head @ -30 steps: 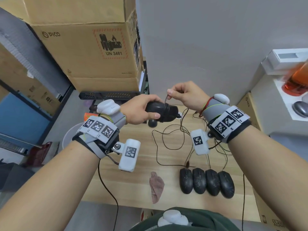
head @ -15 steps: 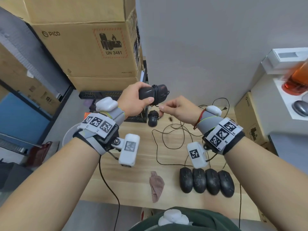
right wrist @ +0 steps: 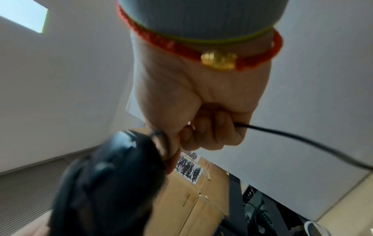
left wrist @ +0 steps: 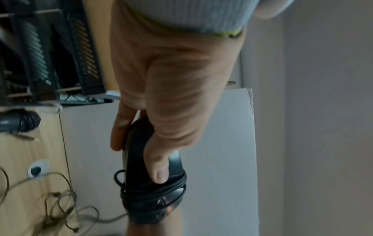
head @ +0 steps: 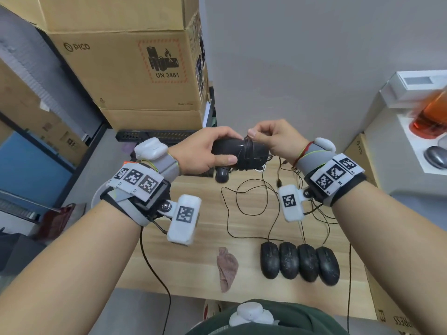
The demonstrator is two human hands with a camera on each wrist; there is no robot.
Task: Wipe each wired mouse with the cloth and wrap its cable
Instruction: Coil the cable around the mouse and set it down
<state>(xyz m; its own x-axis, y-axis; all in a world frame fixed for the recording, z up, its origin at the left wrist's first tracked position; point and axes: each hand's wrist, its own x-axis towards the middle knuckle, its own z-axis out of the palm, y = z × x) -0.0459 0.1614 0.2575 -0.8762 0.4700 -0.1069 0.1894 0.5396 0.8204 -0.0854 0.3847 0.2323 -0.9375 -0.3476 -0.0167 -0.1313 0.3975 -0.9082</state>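
My left hand (head: 205, 151) grips a black wired mouse (head: 238, 154) in the air above the far side of the wooden table (head: 188, 257). Several turns of its black cable (head: 249, 151) circle the mouse's body (left wrist: 153, 196). My right hand (head: 271, 139) pinches that cable (right wrist: 282, 132) at the top of the mouse (right wrist: 109, 180). A crumpled pink cloth (head: 226, 268) lies near the table's front edge. Several black mice (head: 300, 262) stand in a row to its right, their cables loose across the table. Another wrapped mouse (head: 222, 175) lies under my hands.
Stacked cardboard boxes (head: 125, 68) stand at the back left beside a grey wall. A black slotted rack (head: 157, 135) sits behind the table. At the right, a white shelf (head: 411, 146) carries a grey mouse (head: 435, 157) and an orange bottle (head: 430, 119).
The left hand lifted the mouse, then lowered it and turned it sideways. The right hand swung under the mouse and back up over it with the cable, and more turns now circle the mouse.
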